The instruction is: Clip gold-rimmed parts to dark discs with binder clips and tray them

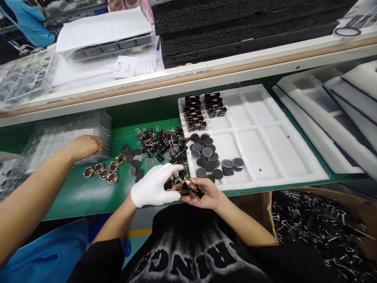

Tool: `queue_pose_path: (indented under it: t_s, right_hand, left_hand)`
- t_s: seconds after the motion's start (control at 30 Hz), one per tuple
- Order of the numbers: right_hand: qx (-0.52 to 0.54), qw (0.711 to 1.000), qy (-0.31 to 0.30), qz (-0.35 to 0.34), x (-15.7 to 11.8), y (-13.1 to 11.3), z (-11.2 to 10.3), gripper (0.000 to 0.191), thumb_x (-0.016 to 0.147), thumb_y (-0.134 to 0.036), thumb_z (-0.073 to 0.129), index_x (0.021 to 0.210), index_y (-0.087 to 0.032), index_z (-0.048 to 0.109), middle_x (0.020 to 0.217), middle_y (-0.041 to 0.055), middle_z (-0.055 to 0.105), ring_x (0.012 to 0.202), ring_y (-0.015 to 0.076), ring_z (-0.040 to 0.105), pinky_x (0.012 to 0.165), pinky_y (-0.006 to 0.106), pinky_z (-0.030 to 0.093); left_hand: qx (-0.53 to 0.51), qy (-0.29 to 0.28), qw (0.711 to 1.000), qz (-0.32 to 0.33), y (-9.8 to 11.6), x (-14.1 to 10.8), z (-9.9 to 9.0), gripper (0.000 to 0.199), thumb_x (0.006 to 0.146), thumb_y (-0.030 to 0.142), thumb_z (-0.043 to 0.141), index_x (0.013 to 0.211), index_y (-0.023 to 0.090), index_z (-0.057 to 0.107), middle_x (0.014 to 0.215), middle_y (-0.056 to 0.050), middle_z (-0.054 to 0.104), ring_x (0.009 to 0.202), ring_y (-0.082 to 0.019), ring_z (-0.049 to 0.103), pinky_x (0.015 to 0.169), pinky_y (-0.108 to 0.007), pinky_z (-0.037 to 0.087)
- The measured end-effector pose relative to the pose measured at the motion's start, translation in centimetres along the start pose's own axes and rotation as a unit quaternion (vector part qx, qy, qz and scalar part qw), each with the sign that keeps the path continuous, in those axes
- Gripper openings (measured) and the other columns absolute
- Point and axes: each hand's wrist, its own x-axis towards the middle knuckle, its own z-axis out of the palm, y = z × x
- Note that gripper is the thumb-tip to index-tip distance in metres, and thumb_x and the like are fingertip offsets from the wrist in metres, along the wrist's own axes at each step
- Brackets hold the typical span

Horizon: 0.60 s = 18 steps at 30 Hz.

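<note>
My left hand (156,185), in a white glove, curls its fingers round black binder clips (185,188) close to the table's front edge. Bare, my right hand (207,194) grips the same cluster from the other side; a brownish-gold piece shows between the clips, partly hidden by fingers. Just beyond lies a heap of loose binder clips (160,143) with wire handles. Dark round discs (207,151) are piled on the near left corner of a white foam tray (253,157). Two rows of clipped pieces (194,114) fill that tray's far left compartments.
A co-worker's arm (38,188) reaches in from the left, its hand on clear plastic trays (73,133). Several round tortoiseshell-patterned pieces (104,174) lie nearby. More foam trays (318,106) lean at right. Below stands a box of binder clips (321,232).
</note>
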Motion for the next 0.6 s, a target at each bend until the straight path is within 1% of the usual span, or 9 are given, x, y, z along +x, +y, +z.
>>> queue_pose_path:
  t_s: [0.07,0.13,0.2,0.3,0.37,0.43,0.5,0.53,0.6]
  right_hand:
    - [-0.007,1.000,-0.007,0.014,0.1,0.0,-0.5,0.030,0.081,-0.037,0.074,0.098,-0.012,0.072,0.097,0.0127,0.077,0.071,0.0142,0.066,0.050,0.018,0.048]
    - [-0.012,0.999,-0.015,0.037,0.0,0.1,-1.2,0.034,0.081,-0.039,0.074,0.100,-0.011,0.071,0.098,0.0129,0.077,0.074,0.0146,0.068,0.052,0.017,0.051]
    - [-0.032,0.999,-0.009,0.026,-0.4,0.1,-1.6,0.035,0.081,-0.041,0.076,0.099,-0.013,0.071,0.096,0.0112,0.076,0.082,0.0179,0.073,0.063,0.021,0.057]
    - [-0.129,0.986,0.030,-0.099,-1.4,0.3,-1.3,0.031,0.084,-0.044,0.076,0.100,-0.018,0.074,0.112,0.0115,0.074,0.113,0.0296,0.071,0.091,0.043,0.061]
    - [-0.257,0.942,0.060,-0.206,-1.8,0.4,-0.4,0.026,0.087,-0.045,0.074,0.096,-0.021,0.077,0.136,0.0122,0.065,0.135,0.0346,0.057,0.104,0.052,0.054]
    - [-0.408,0.864,0.098,-0.280,-1.8,0.3,0.6,0.024,0.090,-0.045,0.072,0.092,-0.022,0.078,0.147,0.0116,0.057,0.142,0.0341,0.050,0.111,0.050,0.049]
    - [-0.510,0.788,0.129,-0.319,-1.6,0.0,1.7,0.024,0.093,-0.044,0.069,0.093,-0.022,0.078,0.138,0.0129,0.064,0.132,0.0308,0.058,0.110,0.046,0.048]
    - [-0.534,0.764,0.139,-0.333,-1.5,-0.1,2.0,0.024,0.094,-0.044,0.067,0.094,-0.022,0.078,0.127,0.0128,0.069,0.122,0.0287,0.063,0.106,0.044,0.051]
    - [-0.555,0.743,0.142,-0.345,-1.3,-0.5,2.6,0.023,0.096,-0.041,0.066,0.091,-0.022,0.076,0.105,0.0104,0.073,0.102,0.0249,0.069,0.093,0.039,0.055]
  left_hand:
    - [-0.053,-0.050,0.997,0.026,-0.1,0.5,-0.1,0.048,0.077,0.032,0.069,0.123,0.021,0.060,0.106,-0.006,0.069,0.091,-0.022,0.065,0.085,-0.036,0.050]
    - [-0.080,-0.039,0.995,0.050,-0.2,0.8,-0.2,0.035,0.075,0.034,0.070,0.106,0.020,0.064,0.094,-0.004,0.069,0.083,-0.020,0.063,0.080,-0.034,0.049]
    - [-0.076,0.010,0.996,0.040,-0.1,1.0,-0.3,0.026,0.074,0.034,0.069,0.095,0.020,0.063,0.083,-0.001,0.065,0.074,-0.017,0.058,0.073,-0.032,0.047]
    - [-0.055,0.127,0.989,-0.051,0.4,1.0,0.1,0.012,0.078,0.029,0.065,0.083,0.020,0.060,0.073,0.002,0.058,0.066,-0.014,0.052,0.066,-0.029,0.043]
    - [-0.062,0.187,0.972,-0.128,1.1,1.2,0.8,0.008,0.082,0.027,0.061,0.081,0.020,0.058,0.072,0.002,0.058,0.066,-0.013,0.052,0.066,-0.028,0.043]
    - [-0.077,0.212,0.957,-0.186,2.0,1.4,1.5,0.009,0.085,0.029,0.058,0.081,0.021,0.058,0.072,0.002,0.059,0.066,-0.014,0.054,0.067,-0.028,0.044]
    - [-0.070,0.211,0.951,-0.217,2.6,1.4,1.9,0.010,0.086,0.030,0.056,0.085,0.021,0.059,0.071,0.002,0.059,0.065,-0.014,0.054,0.067,-0.028,0.043]
    - [-0.057,0.200,0.953,-0.219,2.9,1.4,1.9,0.012,0.084,0.032,0.057,0.086,0.021,0.060,0.070,0.002,0.058,0.064,-0.014,0.053,0.066,-0.028,0.042]
    - [-0.024,0.164,0.964,-0.209,3.0,1.2,1.5,0.016,0.081,0.036,0.059,0.085,0.021,0.060,0.066,0.003,0.055,0.061,-0.014,0.050,0.062,-0.028,0.039]
